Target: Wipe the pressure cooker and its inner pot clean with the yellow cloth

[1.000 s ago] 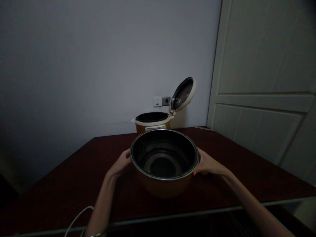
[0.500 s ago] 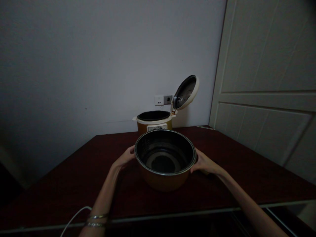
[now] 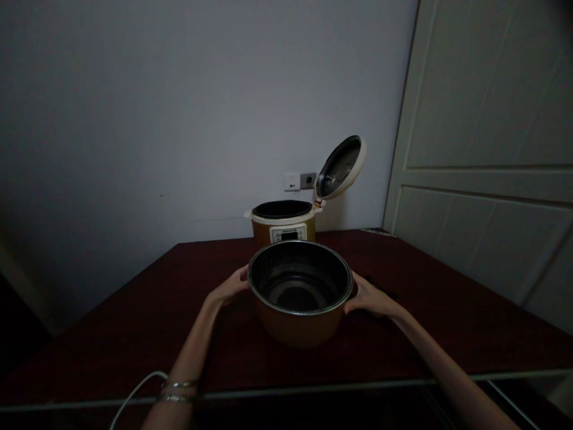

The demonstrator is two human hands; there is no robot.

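Observation:
Between my two hands is the inner pot of a rice cooker, golden-brown outside and dark inside, with a pale rim. Its inside holds nothing that I can see. My left hand grips its left side, fingers partly hidden behind the wall. On the opposite side my right hand is closed on it, with the thumb toward me. Whether the pot's base touches the table cannot be made out. Just behind stands the rice cooker, its lid raised and tilted to the right.
The dark red table reaches back to a pale wall. Wall sockets sit behind the cooker. A white cable hangs over the front edge at left. A dark object, mostly hidden, lies behind my right hand. A panelled door stands at right.
The pot is slightly lower and tipped a little less toward me, so more of the cooker's front panel shows. Both hands keep their hold. The whole view has shifted slightly.

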